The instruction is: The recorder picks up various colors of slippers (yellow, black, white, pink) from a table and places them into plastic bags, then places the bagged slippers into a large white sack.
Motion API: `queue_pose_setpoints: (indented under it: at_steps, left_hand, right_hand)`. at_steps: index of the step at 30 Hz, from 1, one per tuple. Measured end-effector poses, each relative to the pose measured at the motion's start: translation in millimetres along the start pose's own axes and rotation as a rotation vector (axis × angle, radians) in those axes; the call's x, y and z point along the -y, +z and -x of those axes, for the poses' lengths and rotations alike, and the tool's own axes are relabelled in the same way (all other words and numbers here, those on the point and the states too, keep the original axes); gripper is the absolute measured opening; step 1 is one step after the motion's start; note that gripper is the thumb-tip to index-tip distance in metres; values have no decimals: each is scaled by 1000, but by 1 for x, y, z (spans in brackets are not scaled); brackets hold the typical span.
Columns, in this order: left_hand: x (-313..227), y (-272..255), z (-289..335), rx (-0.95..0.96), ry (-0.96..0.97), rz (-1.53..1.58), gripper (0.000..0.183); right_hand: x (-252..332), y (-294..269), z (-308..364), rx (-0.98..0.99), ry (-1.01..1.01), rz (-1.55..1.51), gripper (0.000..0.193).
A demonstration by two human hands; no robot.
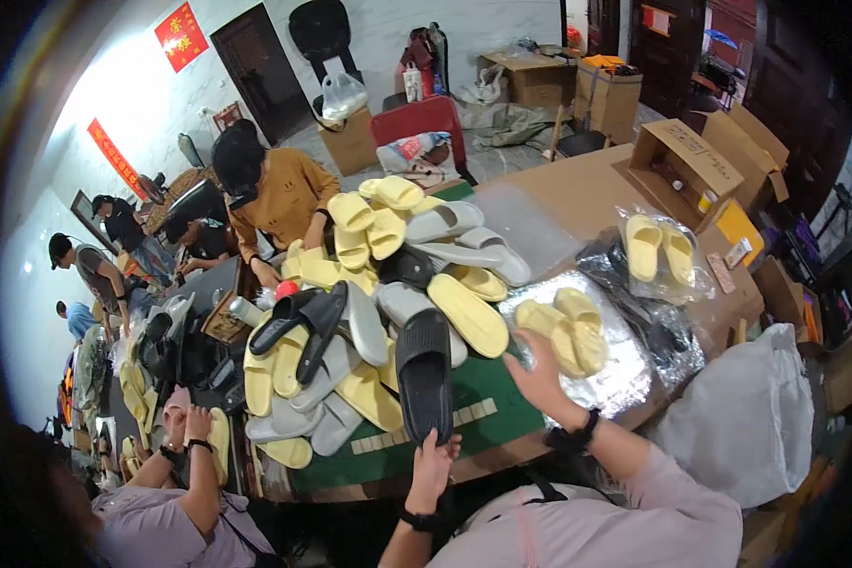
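A black slipper (424, 374) lies sole-down over the near edge of a heap. Its heel end is pinched by my left hand (433, 470). To the right, my right hand (542, 377) has its fingers apart and holds nothing. It is beside a pair of yellow slippers (568, 331), which rests on silvery plastic wrapping (625, 379). Just left of that hand is a yellow slipper (469, 315) on the heap. Grey slippers (364, 322) and more black slippers (322, 331) are mixed into the pile.
Green-topped table (488, 379) bears the heap. A bagged yellow pair (660, 248) and an open carton (682, 170) stand far right. A white sack (743, 417) is at the near right. Across sits a co-worker in mustard (279, 204); another in lilac (175, 521) works at my left.
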State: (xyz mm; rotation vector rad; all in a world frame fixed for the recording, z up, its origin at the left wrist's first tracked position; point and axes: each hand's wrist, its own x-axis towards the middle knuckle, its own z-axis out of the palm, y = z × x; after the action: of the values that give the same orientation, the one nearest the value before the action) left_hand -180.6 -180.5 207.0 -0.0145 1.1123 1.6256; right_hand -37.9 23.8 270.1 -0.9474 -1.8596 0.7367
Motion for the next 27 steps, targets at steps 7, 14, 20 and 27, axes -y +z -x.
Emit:
queue_pose_setpoints:
  at_steps: [7, 14, 20, 27]
  left_hand:
    - [-16, -41, 46, -186, -8, 55, 41]
    - [-2, -77, 80, -215, 124, 133, 26]
    - [-26, -67, 67, -297, 15, 3, 38]
    - [-22, -45, 47, -265, 30, -82, 33]
  right_hand:
    - [-98, 205, -148, 265, 474, 249, 55]
    - [-71, 270, -185, 205, 469, 143, 48]
    - [-29, 209, -141, -10, 321, -45, 38]
    - [-19, 35, -100, -401, 413, -608, 26]
